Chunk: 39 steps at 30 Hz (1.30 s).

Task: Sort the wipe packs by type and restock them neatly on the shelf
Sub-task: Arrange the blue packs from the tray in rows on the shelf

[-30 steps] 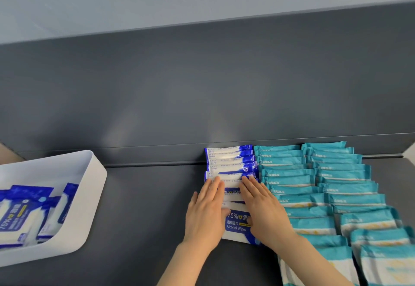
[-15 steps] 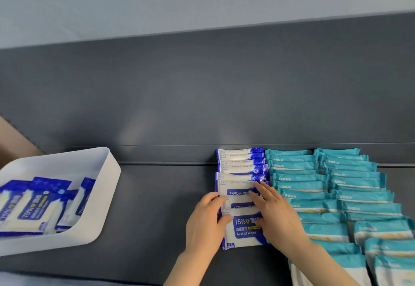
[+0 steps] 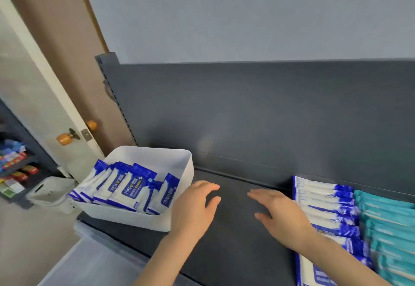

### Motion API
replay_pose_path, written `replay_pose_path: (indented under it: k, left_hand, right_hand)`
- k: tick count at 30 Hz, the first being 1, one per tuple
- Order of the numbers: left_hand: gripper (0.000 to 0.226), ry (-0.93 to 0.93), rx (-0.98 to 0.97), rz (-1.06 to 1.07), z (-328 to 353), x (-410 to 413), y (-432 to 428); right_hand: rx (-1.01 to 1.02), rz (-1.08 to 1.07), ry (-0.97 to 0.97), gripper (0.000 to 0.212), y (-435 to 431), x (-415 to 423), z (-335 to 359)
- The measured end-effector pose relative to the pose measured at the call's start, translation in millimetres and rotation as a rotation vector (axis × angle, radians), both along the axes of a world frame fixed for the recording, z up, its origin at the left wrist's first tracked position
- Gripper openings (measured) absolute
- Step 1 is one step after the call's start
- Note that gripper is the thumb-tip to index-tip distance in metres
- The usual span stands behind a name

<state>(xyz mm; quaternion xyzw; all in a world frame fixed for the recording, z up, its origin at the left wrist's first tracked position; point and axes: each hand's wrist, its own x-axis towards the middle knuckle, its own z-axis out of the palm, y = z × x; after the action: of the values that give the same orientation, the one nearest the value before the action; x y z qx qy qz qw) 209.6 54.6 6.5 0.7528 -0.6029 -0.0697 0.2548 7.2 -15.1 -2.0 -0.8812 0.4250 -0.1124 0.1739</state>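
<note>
A row of blue-and-white alcohol wipe packs [image 3: 325, 207] lies overlapped on the dark grey shelf [image 3: 235, 252], with rows of teal wipe packs [image 3: 386, 222] to its right. A white bin [image 3: 179, 169] at the shelf's left end holds several more blue-and-white packs [image 3: 132, 187]. My left hand [image 3: 195, 209] hovers open just right of the bin, holding nothing. My right hand [image 3: 280, 216] is open above the bare shelf, just left of the blue row, also holding nothing.
The shelf's dark back panel [image 3: 269, 110] rises behind the packs. A brown door [image 3: 56, 49] with an orange knob [image 3: 64, 138] stands at left. Another shelf with small coloured goods [image 3: 13, 169] and a white basket [image 3: 51, 191] sit low at far left.
Both hands have left the blue pack row and moved left toward the bin. My view has swung left, bringing the bin, door and floor into sight.
</note>
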Motion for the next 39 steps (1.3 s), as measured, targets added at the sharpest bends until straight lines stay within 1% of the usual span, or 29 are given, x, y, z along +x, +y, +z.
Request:
replay_pose_path:
  k: [4,9,12,14,18,19,23,27,29,31,34,37,39]
  left_hand:
    - [0.029,-0.031,-0.009,0.218,15,68,25]
    - [0.033,-0.015,-0.003,0.436,13,145,46]
    - [0.037,-0.004,0.036,0.53,10,179,47]
    - [0.04,-0.027,0.087,0.547,10,193,44]
    - [0.043,-0.095,0.195,0.616,5,216,36]
    - [0.047,-0.11,0.222,0.63,2,220,34]
    - [0.064,-0.126,0.3,0.63,-8,228,28]
    - [0.071,-0.226,0.306,0.623,-17,230,22]
    - [0.073,-0.178,0.273,0.623,-22,231,20]
    - [0.074,-0.082,0.238,0.616,-25,233,19]
    - [0.07,0.052,0.183,0.592,-28,235,16]
    - [0.065,0.071,0.15,0.54,-30,234,13]
    - [0.066,0.075,0.154,0.502,-30,230,11]
  right_hand:
    - [-0.025,0.143,-0.007,0.05,-6,57,9]
    - [-0.028,0.309,-0.006,0.047,-10,129,17]
    - [-0.046,0.386,0.022,0.044,-15,172,22]
    - [-0.055,0.44,0.067,0.043,-19,197,25]
    - [-0.051,0.563,0.232,0.047,-30,247,21]
    - [-0.046,0.587,0.273,0.048,-33,255,18]
    - [-0.045,0.659,0.453,0.053,-42,280,6]
    - [-0.063,0.703,0.575,0.048,-47,290,-5]
    - [-0.107,0.721,0.592,0.044,-46,292,-8]
    - [-0.166,0.746,0.618,0.043,-46,294,-9]
    - [-0.234,0.776,0.615,0.04,-46,295,-9]
    - [-0.243,0.793,0.597,0.038,-48,292,-11]
    - [-0.226,0.762,0.566,0.036,-48,290,-12]
